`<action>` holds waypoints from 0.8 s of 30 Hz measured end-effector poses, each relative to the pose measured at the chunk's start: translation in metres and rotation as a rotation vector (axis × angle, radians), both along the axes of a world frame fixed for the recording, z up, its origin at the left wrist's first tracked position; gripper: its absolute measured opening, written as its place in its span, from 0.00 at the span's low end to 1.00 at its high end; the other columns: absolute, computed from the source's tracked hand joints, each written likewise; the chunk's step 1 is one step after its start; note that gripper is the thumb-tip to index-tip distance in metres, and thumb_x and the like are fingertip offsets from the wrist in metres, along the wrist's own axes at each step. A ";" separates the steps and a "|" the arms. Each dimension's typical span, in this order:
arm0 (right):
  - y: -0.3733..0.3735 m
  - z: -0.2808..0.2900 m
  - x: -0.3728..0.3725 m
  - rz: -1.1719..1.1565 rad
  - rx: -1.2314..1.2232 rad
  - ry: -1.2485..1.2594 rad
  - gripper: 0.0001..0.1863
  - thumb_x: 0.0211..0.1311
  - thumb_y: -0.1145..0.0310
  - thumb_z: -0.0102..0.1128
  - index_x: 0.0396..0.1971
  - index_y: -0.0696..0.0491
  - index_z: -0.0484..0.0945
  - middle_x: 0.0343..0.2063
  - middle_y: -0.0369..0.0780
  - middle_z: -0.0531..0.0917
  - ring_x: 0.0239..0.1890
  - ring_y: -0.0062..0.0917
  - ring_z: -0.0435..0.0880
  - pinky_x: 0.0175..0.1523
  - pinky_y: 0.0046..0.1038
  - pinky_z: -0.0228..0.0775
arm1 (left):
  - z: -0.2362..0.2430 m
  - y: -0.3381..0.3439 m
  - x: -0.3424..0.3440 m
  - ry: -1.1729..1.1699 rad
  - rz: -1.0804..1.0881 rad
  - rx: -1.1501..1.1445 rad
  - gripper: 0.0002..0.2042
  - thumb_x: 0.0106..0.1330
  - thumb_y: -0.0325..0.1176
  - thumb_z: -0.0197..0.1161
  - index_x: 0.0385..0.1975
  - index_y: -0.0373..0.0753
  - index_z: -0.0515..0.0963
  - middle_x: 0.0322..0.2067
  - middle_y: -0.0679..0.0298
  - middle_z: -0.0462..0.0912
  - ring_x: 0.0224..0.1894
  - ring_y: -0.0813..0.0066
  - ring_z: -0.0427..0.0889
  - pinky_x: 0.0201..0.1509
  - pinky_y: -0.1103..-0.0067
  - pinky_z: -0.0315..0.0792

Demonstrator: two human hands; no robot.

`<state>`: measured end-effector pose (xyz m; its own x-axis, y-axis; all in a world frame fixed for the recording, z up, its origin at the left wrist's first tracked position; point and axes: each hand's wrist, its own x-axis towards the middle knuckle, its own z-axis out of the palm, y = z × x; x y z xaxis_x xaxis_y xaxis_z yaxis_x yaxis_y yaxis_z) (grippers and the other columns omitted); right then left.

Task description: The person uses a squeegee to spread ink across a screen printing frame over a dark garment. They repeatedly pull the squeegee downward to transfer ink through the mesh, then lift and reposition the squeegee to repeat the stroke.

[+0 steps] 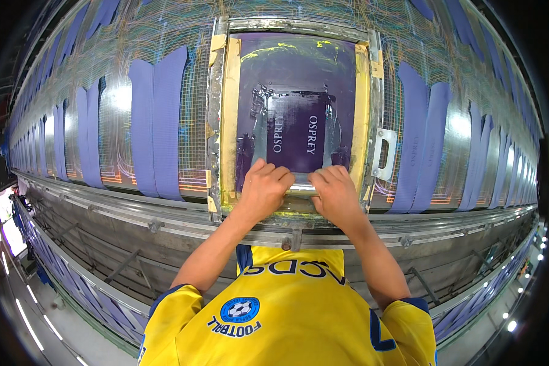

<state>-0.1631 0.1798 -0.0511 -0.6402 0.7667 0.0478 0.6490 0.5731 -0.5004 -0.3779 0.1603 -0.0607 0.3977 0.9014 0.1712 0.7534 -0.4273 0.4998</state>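
Note:
My left hand (pixel 265 187) and my right hand (pixel 334 190) are both closed round the ends of a metal-edged squeegee (pixel 301 184). The squeegee lies across the near end of a printing screen (pixel 299 73), whose purple mesh carries two lines of lettering in its middle. Dark wet ink edges a smoother rectangle around the lettering, and yellow smears mark the far end. A worn metal frame (pixel 214 131) with tan tape along its inside borders the mesh. My fingers hide most of the squeegee's grip.
Lilac ribbed fabric pieces (pixel 143 131) lie in pairs on the long table, left of the frame. More fabric pieces (pixel 410 137) lie to its right. A white handle (pixel 383 154) juts from the frame's right side. Metal rails (pixel 122 202) run along the table's near edge.

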 end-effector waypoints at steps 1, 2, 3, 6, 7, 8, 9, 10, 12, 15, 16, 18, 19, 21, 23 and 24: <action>0.002 0.005 0.001 0.004 0.003 -0.006 0.18 0.39 0.75 0.70 0.35 0.52 0.76 0.32 0.38 0.79 0.43 0.33 0.79 0.51 0.36 0.66 | 0.004 0.003 -0.002 0.018 -0.022 -0.011 0.14 0.36 0.22 0.70 0.26 0.44 0.79 0.26 0.66 0.81 0.30 0.66 0.80 0.40 0.69 0.66; 0.008 0.009 0.002 0.007 0.009 -0.011 0.19 0.40 0.75 0.70 0.36 0.52 0.76 0.32 0.39 0.79 0.43 0.33 0.79 0.51 0.37 0.66 | 0.011 0.011 -0.006 0.038 -0.044 -0.020 0.15 0.36 0.22 0.71 0.26 0.44 0.79 0.26 0.66 0.81 0.31 0.66 0.81 0.41 0.69 0.66; 0.016 0.009 0.001 0.013 0.013 -0.018 0.19 0.40 0.74 0.70 0.37 0.52 0.76 0.32 0.39 0.79 0.43 0.33 0.79 0.51 0.37 0.66 | 0.013 0.022 -0.009 0.055 -0.064 -0.029 0.15 0.36 0.22 0.71 0.26 0.44 0.79 0.26 0.66 0.82 0.31 0.66 0.81 0.41 0.69 0.67; 0.088 0.011 -0.013 -0.009 0.036 -0.114 0.16 0.46 0.73 0.68 0.38 0.51 0.78 0.33 0.41 0.82 0.41 0.37 0.80 0.50 0.39 0.67 | 0.006 0.091 -0.020 0.130 -0.030 0.068 0.10 0.44 0.27 0.72 0.27 0.45 0.81 0.28 0.64 0.84 0.34 0.62 0.83 0.43 0.66 0.67; 0.115 0.000 -0.014 -0.006 0.103 -0.062 0.13 0.47 0.72 0.68 0.35 0.51 0.78 0.33 0.41 0.84 0.41 0.38 0.81 0.49 0.40 0.68 | 0.001 0.118 -0.023 0.188 -0.030 0.042 0.10 0.46 0.30 0.74 0.29 0.45 0.83 0.28 0.62 0.85 0.34 0.60 0.84 0.45 0.66 0.68; 0.136 -0.006 -0.018 -0.030 0.103 -0.086 0.11 0.48 0.71 0.69 0.34 0.51 0.79 0.32 0.42 0.85 0.41 0.39 0.82 0.47 0.40 0.69 | -0.001 0.136 -0.025 0.144 -0.014 0.082 0.10 0.48 0.35 0.75 0.30 0.46 0.84 0.28 0.62 0.85 0.33 0.59 0.84 0.46 0.66 0.68; 0.153 -0.006 -0.024 -0.029 0.076 -0.092 0.12 0.49 0.70 0.70 0.34 0.52 0.80 0.32 0.43 0.84 0.41 0.41 0.82 0.47 0.42 0.70 | -0.006 0.153 -0.029 0.220 0.001 0.082 0.10 0.50 0.38 0.76 0.31 0.46 0.84 0.28 0.62 0.85 0.34 0.58 0.84 0.45 0.66 0.69; 0.165 -0.006 -0.030 -0.060 -0.011 -0.080 0.12 0.49 0.70 0.70 0.34 0.53 0.79 0.32 0.44 0.84 0.41 0.44 0.81 0.48 0.44 0.70 | -0.009 0.159 -0.031 0.188 -0.009 0.083 0.10 0.50 0.38 0.75 0.30 0.46 0.84 0.28 0.62 0.85 0.34 0.58 0.84 0.45 0.66 0.69; 0.160 -0.002 -0.037 -0.079 -0.068 -0.053 0.12 0.49 0.70 0.70 0.33 0.54 0.78 0.33 0.44 0.84 0.42 0.45 0.81 0.48 0.45 0.70 | -0.014 0.161 -0.035 0.122 -0.025 0.086 0.09 0.51 0.38 0.75 0.29 0.46 0.84 0.28 0.62 0.85 0.34 0.58 0.83 0.43 0.66 0.70; 0.139 -0.012 -0.035 -0.088 0.086 -0.011 0.11 0.49 0.73 0.68 0.33 0.54 0.77 0.32 0.45 0.83 0.40 0.45 0.81 0.47 0.45 0.70 | -0.018 0.141 -0.029 0.050 0.000 0.167 0.05 0.50 0.32 0.70 0.25 0.44 0.81 0.26 0.61 0.84 0.31 0.57 0.83 0.43 0.64 0.71; 0.125 -0.015 -0.031 -0.065 0.069 -0.032 0.10 0.49 0.74 0.66 0.33 0.54 0.77 0.32 0.46 0.82 0.39 0.46 0.80 0.47 0.44 0.69 | -0.015 0.128 -0.028 0.032 0.006 0.196 0.03 0.50 0.30 0.68 0.24 0.44 0.81 0.25 0.61 0.84 0.31 0.56 0.83 0.43 0.63 0.72; 0.069 -0.002 -0.026 -0.042 0.063 -0.074 0.14 0.45 0.78 0.64 0.36 0.53 0.78 0.33 0.45 0.81 0.40 0.44 0.79 0.49 0.43 0.68 | -0.008 0.067 -0.024 0.061 0.027 0.140 0.08 0.44 0.26 0.69 0.25 0.43 0.79 0.25 0.62 0.82 0.31 0.60 0.82 0.42 0.65 0.68; 0.031 -0.002 -0.017 -0.030 0.031 -0.057 0.18 0.42 0.79 0.66 0.38 0.52 0.77 0.35 0.43 0.81 0.42 0.42 0.79 0.51 0.42 0.69 | 0.001 0.032 -0.020 0.081 -0.001 0.119 0.10 0.42 0.25 0.68 0.26 0.44 0.79 0.26 0.64 0.81 0.31 0.62 0.80 0.42 0.67 0.67; -0.017 0.026 -0.008 0.033 -0.033 -0.020 0.19 0.46 0.67 0.73 0.39 0.55 0.78 0.35 0.43 0.82 0.42 0.40 0.80 0.52 0.39 0.69 | 0.021 -0.022 -0.015 0.044 -0.018 0.044 0.14 0.39 0.25 0.70 0.28 0.44 0.79 0.30 0.68 0.81 0.33 0.67 0.79 0.43 0.68 0.66; -0.025 0.056 0.007 -0.033 -0.068 0.085 0.24 0.47 0.60 0.75 0.43 0.55 0.79 0.40 0.44 0.83 0.46 0.40 0.80 0.56 0.38 0.68 | 0.041 -0.052 -0.007 0.049 0.023 0.058 0.15 0.38 0.25 0.71 0.30 0.44 0.79 0.32 0.69 0.81 0.35 0.68 0.78 0.43 0.69 0.66; -0.026 0.066 0.016 -0.065 -0.086 0.137 0.27 0.48 0.57 0.76 0.46 0.56 0.80 0.42 0.45 0.84 0.49 0.40 0.80 0.59 0.38 0.68 | 0.046 -0.060 -0.005 0.050 0.043 0.064 0.16 0.38 0.26 0.72 0.30 0.44 0.80 0.33 0.70 0.82 0.36 0.69 0.78 0.44 0.69 0.66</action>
